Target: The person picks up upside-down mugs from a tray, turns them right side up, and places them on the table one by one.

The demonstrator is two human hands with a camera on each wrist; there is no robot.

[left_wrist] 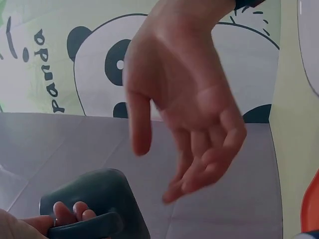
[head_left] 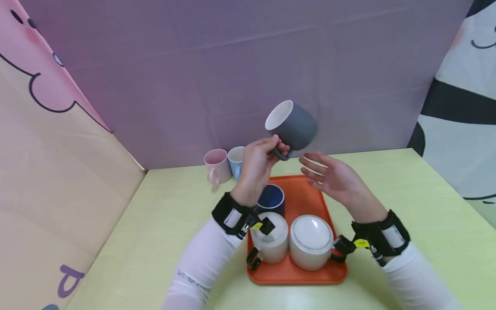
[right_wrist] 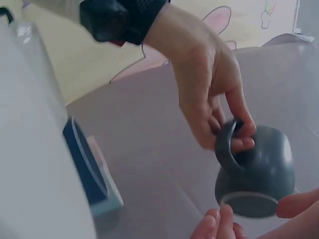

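Note:
My left hand grips the handle of a grey mug with a white inside and holds it tilted in the air above the orange tray. In the right wrist view the left hand's fingers curl through the handle of the grey mug. My right hand hovers open just below and right of the mug, palm toward it, fingers spread. The left wrist view has that open right hand above the grey mug.
On the tray stand a dark blue mug and two white mugs, one partly under my left wrist. A pink mug and a light blue mug stand at the back by the purple wall. The table is yellow-green.

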